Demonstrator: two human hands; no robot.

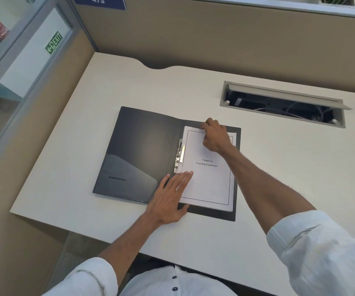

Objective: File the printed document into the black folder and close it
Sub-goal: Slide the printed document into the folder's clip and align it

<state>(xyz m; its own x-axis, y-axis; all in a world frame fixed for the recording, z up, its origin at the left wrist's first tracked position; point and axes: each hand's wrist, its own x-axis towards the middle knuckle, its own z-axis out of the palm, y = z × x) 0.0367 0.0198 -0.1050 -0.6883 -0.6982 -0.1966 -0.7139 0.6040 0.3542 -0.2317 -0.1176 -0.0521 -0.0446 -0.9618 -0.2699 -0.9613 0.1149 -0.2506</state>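
The black folder (pixel 142 146) lies open on the desk, its inner pocket at the lower left. A printed document (pixel 209 184), titled "Chapter 6 Learning Experience", rests on the folder's right half beside the metal clip (pixel 179 155) at the spine. My left hand (pixel 169 199) lies flat with fingers spread over the document's lower left edge and the spine. My right hand (pixel 216 135) is curled at the document's top edge, fingertips on the upper left corner of the pages; whether it pinches them I cannot tell.
The cream desk (pixel 87 199) sits in a cubicle with tan partition walls. An open cable tray (pixel 283 104) with wires is set into the desk at the back right. A glass panel with an exit sign stands at the left.
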